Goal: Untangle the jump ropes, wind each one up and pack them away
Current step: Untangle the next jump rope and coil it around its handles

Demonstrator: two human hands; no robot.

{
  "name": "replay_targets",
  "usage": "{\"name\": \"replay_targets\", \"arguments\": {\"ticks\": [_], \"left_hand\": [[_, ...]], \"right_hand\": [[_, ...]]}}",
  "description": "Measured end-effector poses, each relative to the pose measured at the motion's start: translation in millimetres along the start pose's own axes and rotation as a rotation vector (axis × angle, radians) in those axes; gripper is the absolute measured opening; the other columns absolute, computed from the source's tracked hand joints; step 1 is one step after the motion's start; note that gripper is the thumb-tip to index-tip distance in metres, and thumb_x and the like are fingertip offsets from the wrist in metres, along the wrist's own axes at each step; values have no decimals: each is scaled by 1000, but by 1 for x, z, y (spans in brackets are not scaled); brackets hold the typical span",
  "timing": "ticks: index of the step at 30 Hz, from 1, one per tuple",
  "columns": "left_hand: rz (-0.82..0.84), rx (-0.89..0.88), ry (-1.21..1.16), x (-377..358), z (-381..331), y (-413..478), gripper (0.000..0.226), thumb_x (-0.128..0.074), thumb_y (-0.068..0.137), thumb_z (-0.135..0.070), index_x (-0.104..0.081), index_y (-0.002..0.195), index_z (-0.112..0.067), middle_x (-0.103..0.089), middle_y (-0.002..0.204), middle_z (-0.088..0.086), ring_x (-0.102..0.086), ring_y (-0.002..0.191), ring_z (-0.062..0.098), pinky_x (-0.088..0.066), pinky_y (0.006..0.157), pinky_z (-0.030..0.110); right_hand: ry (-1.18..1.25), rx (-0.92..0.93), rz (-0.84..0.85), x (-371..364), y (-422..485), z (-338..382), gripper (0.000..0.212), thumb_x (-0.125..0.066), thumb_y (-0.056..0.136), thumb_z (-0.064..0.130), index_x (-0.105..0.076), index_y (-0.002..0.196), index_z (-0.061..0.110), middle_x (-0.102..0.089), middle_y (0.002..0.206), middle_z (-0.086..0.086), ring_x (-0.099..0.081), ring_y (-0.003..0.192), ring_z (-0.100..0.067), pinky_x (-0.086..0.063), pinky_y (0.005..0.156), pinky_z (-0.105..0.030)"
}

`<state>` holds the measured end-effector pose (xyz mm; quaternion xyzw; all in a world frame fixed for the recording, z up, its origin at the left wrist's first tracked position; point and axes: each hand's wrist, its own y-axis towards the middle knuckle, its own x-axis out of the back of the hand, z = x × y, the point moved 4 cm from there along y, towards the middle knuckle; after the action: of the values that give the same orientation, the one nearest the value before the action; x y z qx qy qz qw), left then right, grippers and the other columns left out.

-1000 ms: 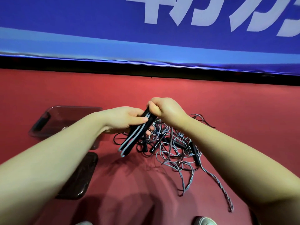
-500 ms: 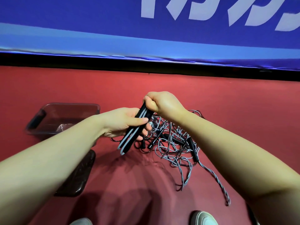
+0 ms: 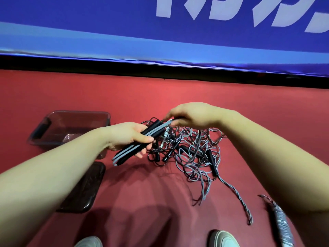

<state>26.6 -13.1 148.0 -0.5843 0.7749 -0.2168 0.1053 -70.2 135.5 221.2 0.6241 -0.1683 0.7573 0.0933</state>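
Red floor (image 3: 267,107), tangled jump ropes (image 3: 192,154), clear tub (image 3: 41,129), dark lid (image 3: 85,191); wound rope bundle (image 3: 282,227)

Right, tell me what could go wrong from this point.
1. The jump rope handles gripped by the left hand and pinched by the right hand appear to lead into the rope tangle. A hard pull may tighten the knots.
2. A loose twisted rope end lies near the shoe. Stepping on it could snag the pull.
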Motion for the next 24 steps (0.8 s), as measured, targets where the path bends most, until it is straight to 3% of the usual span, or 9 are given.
{"name": "replay_targets", "arguments": {"ticks": [2, 5, 7, 9, 13, 16, 20, 24], "left_hand": [[19, 11, 36, -7, -3, -1, 5, -55, 91, -9, -50, 89, -7, -61, 76, 7, -61, 62, 17, -54, 58, 27], [60, -30, -2, -16, -13, -3, 10, -57, 85, -9, -49, 89, -6, -63, 74, 4, -60, 60, 14, -51, 53, 23], [74, -90, -85, -18, -20, -6, 19, -65, 81, -6, -49, 90, -4, -62, 74, 7, -57, 59, 16, -48, 50, 23], [59, -147, -157, -16, -28, -10, 17, -62, 79, -8, -49, 89, -4, -61, 75, 8, -55, 59, 17, -47, 49, 23], [-32, -221, -195, -12, -41, -10, 14, -64, 80, -9, -52, 88, -8, -60, 71, 3, -55, 56, 12, -47, 47, 21], [-123, -180, -200, -4, -36, -11, 3, -54, 87, -9, -51, 85, -8, -57, 71, 4, -53, 54, 12, -46, 45, 20], [-271, -147, -251, 21, -32, -19, 7, -48, 93, -7, -51, 86, -8, -56, 68, 3, -53, 51, 9, -46, 43, 19], [-357, -69, -209, 32, -20, -16, 5, -52, 92, -6, -51, 88, -7, -57, 69, 4, -53, 49, 10, -46, 42, 19]], "right_hand": [[-59, 76, -99, 2, -1, 2, 33, -46, 97, 33, -58, 126, 24, -57, 102, 5, -52, 96, -11, -31, 71, -20], [53, 132, -237, 8, 0, -1, 29, -49, 96, 30, -62, 121, 26, -43, 79, 14, -41, 79, 2, -30, 63, -11], [274, 107, -304, 6, 1, -8, 26, -48, 97, 22, -65, 116, 17, -48, 82, 20, -46, 83, 3, -33, 74, -2], [624, 9, -317, -10, 1, -12, 23, -44, 99, 17, -64, 109, 12, -55, 83, 22, -52, 78, 7, -39, 78, -7], [1081, -136, -277, -58, 9, -3, 22, -34, 102, 19, -56, 97, 20, -48, 54, 20, -41, 52, 4, -34, 54, -15], [1013, -162, -261, -62, 10, 0, 23, -33, 102, 17, -53, 91, 20, -51, 52, 20, -41, 48, 5, -31, 51, -10], [556, -187, -203, -72, 1, -24, 21, -38, 101, 20, -54, 87, 20, -45, 68, 9, -39, 58, 1, -33, 62, -16], [765, -332, -156, -70, -8, -34, 24, -35, 102, 19, -56, 90, 14, -36, 60, 5, -32, 41, 1, -27, 43, -11]]}}
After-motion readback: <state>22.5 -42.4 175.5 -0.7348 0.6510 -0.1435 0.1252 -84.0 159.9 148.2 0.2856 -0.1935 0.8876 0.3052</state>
